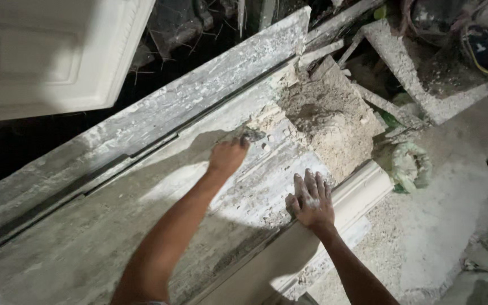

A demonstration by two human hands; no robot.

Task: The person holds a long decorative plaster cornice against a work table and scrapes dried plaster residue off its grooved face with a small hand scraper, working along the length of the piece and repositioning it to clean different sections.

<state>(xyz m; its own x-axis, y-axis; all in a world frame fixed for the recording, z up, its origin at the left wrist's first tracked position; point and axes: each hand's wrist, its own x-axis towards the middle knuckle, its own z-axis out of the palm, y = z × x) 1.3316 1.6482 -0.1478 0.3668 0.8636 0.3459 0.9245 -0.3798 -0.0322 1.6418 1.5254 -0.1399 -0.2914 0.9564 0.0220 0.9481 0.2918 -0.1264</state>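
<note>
My left hand (228,156) is closed around a small dark tool (251,134) whose tip rests on a long plaster-coated moulding bench (114,226). The tool touches the grooved grey surface just below a heap of pale dry plaster (329,121) at the bench's far end. My right hand (310,199) lies flat, fingers together and pointing away, pressed on the bench near its right edge, beside a white curved moulding strip (362,189). The right hand holds nothing.
A white panelled slab (52,53) stands at the upper left. A grey plank (159,113) runs along the bench's far side. Wooden strips (402,62), a crumpled bag (409,166) and dark buckets (484,39) lie at the upper right on a dusty floor (447,226).
</note>
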